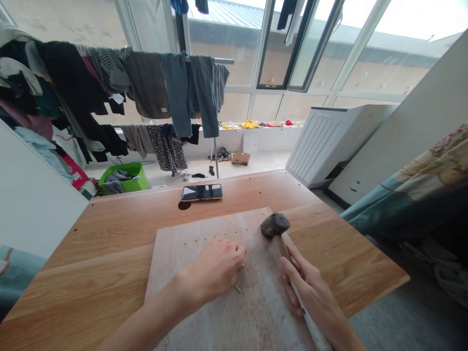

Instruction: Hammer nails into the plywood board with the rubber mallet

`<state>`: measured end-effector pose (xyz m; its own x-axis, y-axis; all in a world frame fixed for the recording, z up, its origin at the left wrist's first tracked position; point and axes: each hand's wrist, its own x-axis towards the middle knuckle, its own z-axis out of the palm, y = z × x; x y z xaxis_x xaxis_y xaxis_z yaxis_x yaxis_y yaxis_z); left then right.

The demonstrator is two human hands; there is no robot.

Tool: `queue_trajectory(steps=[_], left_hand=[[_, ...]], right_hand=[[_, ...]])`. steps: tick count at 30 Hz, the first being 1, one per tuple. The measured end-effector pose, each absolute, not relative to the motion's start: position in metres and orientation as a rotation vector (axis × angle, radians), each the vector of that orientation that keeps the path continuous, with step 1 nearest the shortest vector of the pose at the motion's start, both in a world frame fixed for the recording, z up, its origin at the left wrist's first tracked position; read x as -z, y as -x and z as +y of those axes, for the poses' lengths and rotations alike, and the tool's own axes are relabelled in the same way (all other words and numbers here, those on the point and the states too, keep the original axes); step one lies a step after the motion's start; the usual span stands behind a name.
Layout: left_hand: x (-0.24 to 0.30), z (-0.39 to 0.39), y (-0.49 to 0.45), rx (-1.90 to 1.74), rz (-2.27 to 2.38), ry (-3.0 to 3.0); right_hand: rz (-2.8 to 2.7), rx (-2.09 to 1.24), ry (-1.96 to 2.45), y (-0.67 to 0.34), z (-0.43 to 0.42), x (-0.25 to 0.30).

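Observation:
A pale wooden board [252,312] lies on the wood-grain tabletop, with a row of small dark marks across its far part. My left hand [219,268] is closed low over the middle of the board, knuckles up. From under its fingers pokes the thin metal shank of a nail [237,288]; the rest is hidden by the hand. My right hand [307,282] is wrapped around the wooden handle of a hammer [275,225]. Its dark, blunt head is above the board's far right corner, apart from my left hand.
A phone [202,192] lies near the tabletop's [120,263] far edge, beside a dark round hole. Behind stand a clothes-laden drying rack [224,61], a green basket [133,184] and a small cardboard box [240,158]. A white appliance [310,141] and curtain [420,180] are at right.

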<state>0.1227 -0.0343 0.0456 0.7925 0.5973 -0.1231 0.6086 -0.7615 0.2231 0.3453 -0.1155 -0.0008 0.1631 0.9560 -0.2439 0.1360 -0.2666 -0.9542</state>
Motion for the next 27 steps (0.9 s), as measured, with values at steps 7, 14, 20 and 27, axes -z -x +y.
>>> queue_trajectory(steps=[7,14,20,27], left_hand=[[-0.057,-0.017,-0.108,-0.09,1.016,-2.608],[-0.055,0.007,-0.117,-0.177,1.098,-2.631],[-0.046,0.025,-0.139,-0.232,1.014,-2.64],[-0.041,0.031,-0.146,-0.409,0.939,-2.425]], right_hand=[[-1.111,-1.215,1.58,-0.347,-0.116,0.004],[-1.106,-1.225,1.586,-0.35,-0.116,0.008],[-1.123,-1.238,1.575,-0.349,-0.116,0.008],[-1.151,-1.231,1.559,-0.35,-0.116,0.01]])
